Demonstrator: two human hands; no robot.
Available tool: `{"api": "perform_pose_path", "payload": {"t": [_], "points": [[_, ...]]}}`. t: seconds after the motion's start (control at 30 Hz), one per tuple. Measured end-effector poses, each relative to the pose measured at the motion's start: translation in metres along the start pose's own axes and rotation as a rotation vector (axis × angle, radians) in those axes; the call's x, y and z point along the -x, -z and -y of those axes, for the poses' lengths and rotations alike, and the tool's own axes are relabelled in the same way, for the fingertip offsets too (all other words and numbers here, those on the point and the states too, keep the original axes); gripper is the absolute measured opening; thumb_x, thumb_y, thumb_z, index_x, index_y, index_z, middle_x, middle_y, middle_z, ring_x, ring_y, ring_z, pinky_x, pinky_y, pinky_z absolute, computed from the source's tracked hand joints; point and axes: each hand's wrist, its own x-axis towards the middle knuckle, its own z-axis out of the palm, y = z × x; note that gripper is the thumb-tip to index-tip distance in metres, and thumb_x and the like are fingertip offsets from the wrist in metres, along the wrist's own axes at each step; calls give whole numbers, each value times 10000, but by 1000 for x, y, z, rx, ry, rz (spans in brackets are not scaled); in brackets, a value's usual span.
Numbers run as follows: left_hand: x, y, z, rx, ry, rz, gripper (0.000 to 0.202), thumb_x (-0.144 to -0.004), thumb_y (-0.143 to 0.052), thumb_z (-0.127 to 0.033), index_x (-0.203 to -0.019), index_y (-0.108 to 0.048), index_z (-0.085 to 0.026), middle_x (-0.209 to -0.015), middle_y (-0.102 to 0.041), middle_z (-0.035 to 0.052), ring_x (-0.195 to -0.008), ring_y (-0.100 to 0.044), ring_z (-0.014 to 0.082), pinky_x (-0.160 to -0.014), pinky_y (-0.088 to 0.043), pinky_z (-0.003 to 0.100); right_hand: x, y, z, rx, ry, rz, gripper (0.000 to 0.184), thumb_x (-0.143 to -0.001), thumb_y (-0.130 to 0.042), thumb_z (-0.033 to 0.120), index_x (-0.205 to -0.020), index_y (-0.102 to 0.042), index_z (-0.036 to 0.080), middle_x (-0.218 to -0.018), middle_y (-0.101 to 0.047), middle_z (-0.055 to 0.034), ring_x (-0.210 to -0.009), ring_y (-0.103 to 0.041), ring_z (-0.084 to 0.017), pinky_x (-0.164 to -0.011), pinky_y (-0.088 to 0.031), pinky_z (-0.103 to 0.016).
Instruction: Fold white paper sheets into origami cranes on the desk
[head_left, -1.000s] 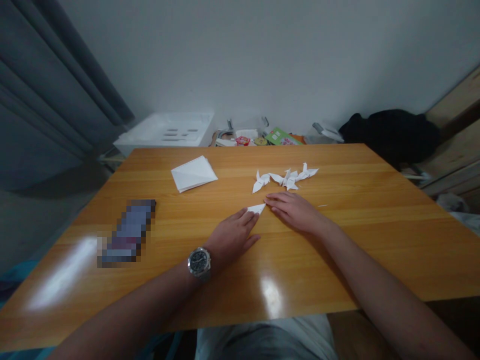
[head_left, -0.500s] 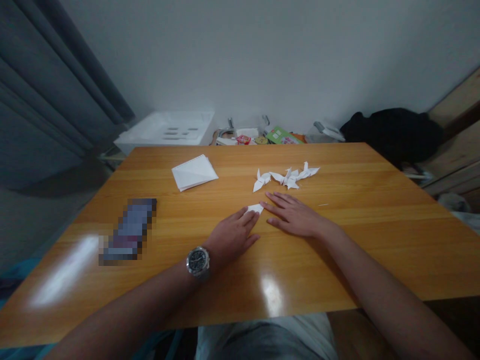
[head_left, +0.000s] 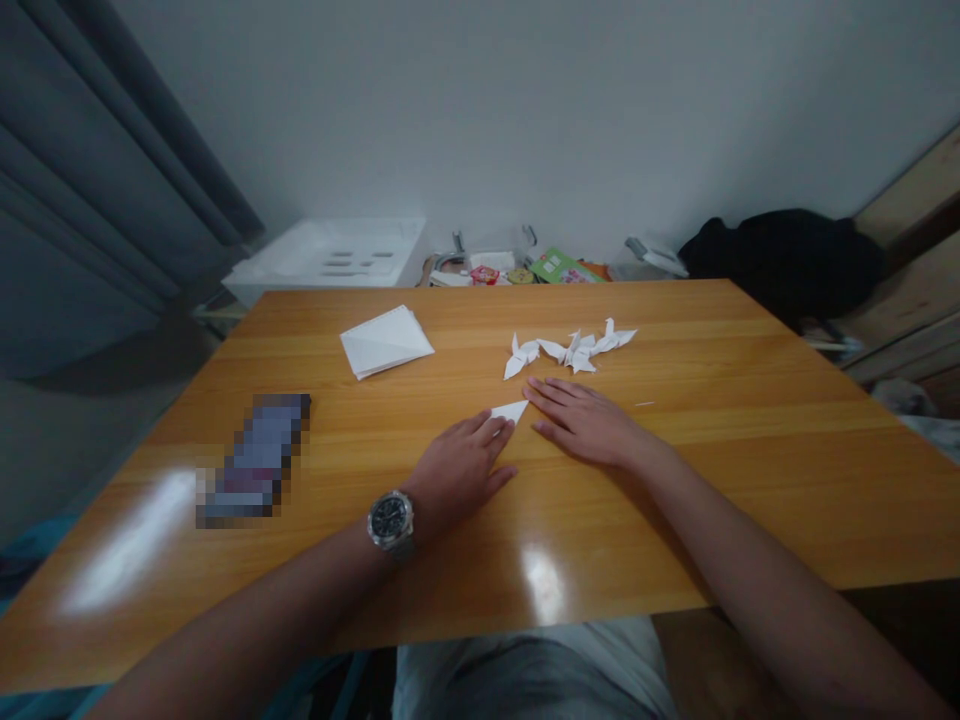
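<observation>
A small folded white paper piece (head_left: 511, 410) lies on the wooden table (head_left: 712, 480) between my two hands. My left hand (head_left: 461, 470), with a metal watch on its wrist, rests flat with its fingertips on the paper's near edge. My right hand (head_left: 581, 418) lies flat beside the paper, fingers stretched out and touching its right tip. Neither hand grips anything. Just beyond my right hand sit several finished white paper cranes (head_left: 574, 350) in a row.
A stack of white square sheets (head_left: 385, 341) lies at the back left of the table. A blurred dark flat object (head_left: 255, 458) rests at the left. Behind the table are a white box (head_left: 330, 255), clutter and a black bundle (head_left: 780, 255).
My right hand slid slightly back and forth along the paper, uncovering more of its pointed tip. My left hand stayed pressed on the paper.
</observation>
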Motion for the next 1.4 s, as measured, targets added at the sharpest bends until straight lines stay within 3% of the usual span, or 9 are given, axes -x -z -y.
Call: {"api": "perform_pose_path", "payload": {"t": [0.2,0.33,0.47,0.83,1.23,1.4], "points": [[2,0,1,14,6,8,593,-978,-490,-474,-1467,-432,-142,-1468,-507,108,-1394,-421,291,-1152,-367,406,0,7,1,44,16,51,661,-1015,-330,564,-1573,-278,215,-1598,-329,-98,-1464,-336,-288,-1185,-298,-497],[1,-1,2,22,-10,-14,600,-991,-452,-491,-1483,-408,-150,-1491,-483,111,-1413,-396,287,-1165,-343,412,-1,8,9,20,104,78,683,-1013,-337,566,-1594,-185,242,-1634,-237,-69,-1498,-257,-271,-1210,-236,-509],[0,-1,2,12,-10,-27,603,-1003,-414,-505,-1481,-410,-137,-1500,-471,125,-1410,-399,291,-1177,-322,414,-1,4,17,-37,142,113,686,-1013,-342,571,-1597,-155,264,-1632,-237,-76,-1503,-244,-258,-1224,-177,-526],[1,0,-1,-26,-25,-19,620,-1017,-357,-529,-1470,-428,-113,-1495,-472,170,-1414,-403,303,-1180,-310,456,0,-1,17,-64,104,118,673,-1010,-331,588,-1593,-152,303,-1634,-231,-50,-1508,-220,-252,-1225,-162,-526],[3,0,-3,-47,26,-38,609,-1004,-396,-529,-1434,-478,-106,-1459,-514,156,-1361,-461,294,-1153,-357,422,1,-1,7,-23,-24,87,720,-1002,-297,613,-1600,-149,239,-1632,-226,-65,-1505,-228,-255,-1231,-213,-486],[3,0,-2,-39,28,-34,598,-1008,-387,-523,-1433,-478,-114,-1461,-511,154,-1358,-464,293,-1150,-363,420,0,7,4,-13,-4,90,758,-997,-310,617,-1599,-158,184,-1638,-196,-100,-1506,-233,-247,-1228,-233,-447]]}}
